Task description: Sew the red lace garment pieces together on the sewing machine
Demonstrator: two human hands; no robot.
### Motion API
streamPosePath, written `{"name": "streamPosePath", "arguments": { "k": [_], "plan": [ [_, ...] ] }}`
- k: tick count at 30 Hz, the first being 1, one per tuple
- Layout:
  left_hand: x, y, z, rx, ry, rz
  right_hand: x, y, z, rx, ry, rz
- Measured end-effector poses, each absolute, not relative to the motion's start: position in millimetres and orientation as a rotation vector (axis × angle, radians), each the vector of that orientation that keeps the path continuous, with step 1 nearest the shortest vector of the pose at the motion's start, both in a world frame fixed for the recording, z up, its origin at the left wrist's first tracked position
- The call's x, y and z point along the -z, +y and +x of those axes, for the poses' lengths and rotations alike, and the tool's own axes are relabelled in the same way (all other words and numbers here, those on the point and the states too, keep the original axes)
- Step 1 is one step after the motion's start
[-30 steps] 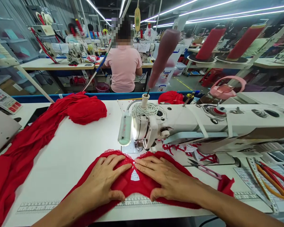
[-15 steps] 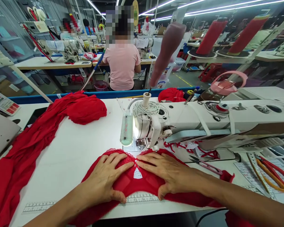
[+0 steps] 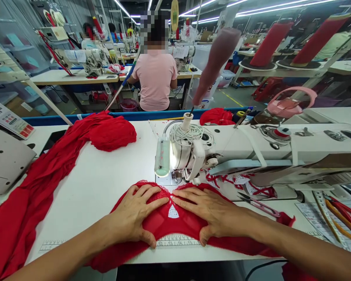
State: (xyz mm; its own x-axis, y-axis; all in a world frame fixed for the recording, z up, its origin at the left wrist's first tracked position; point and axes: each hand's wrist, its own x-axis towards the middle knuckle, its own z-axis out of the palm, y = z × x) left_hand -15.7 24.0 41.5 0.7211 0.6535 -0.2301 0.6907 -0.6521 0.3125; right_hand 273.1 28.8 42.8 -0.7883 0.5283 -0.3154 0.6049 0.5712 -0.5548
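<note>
Left hand (image 3: 137, 214): spread flat on the left half of a red lace-trimmed garment (image 3: 178, 227)
Right hand (image 3: 213, 212): spread flat on its right half, beside a white dotted triangle (image 3: 173, 212)
Ruler scale (image 3: 179, 242): along the worktop's (image 3: 105, 175) near edge, partly covered
Sewing machine (image 3: 234, 140): just beyond the garment, toward the worktop's right edge
Red fabric (image 3: 58, 168): from the far edge toward the near left corner

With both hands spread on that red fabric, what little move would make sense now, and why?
Perhaps a slight slide forward, toward the sewing machine: the left hand and right hand both lie spread on the red piece, and its lace edge appears to sit just short of the presser foot.
</note>
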Motion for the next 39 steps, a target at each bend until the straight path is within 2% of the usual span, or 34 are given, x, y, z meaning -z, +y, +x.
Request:
{"name": "streamPosePath", "arguments": {
  "k": [15,27,32,36,39],
  "plan": [
    [-38,27,-19,0.167,1.045,2.599,-49,31,269,0.881,2.718,0.94],
    [-30,23,-20,0.214,1.107,2.687,-45,31,272,0.906,2.742,0.971],
    [-26,11,-21,-0.183,1.042,2.819,-57,26,269,0.932,2.841,0.972],
    [-18,-10,-5,-0.686,1.104,2.66,-65,13,256,1.027,2.988,1.207],
    [-1,-20,9,-0.913,1.161,2.577,-59,8,246,1.021,3.015,1.221]
  ]
}}
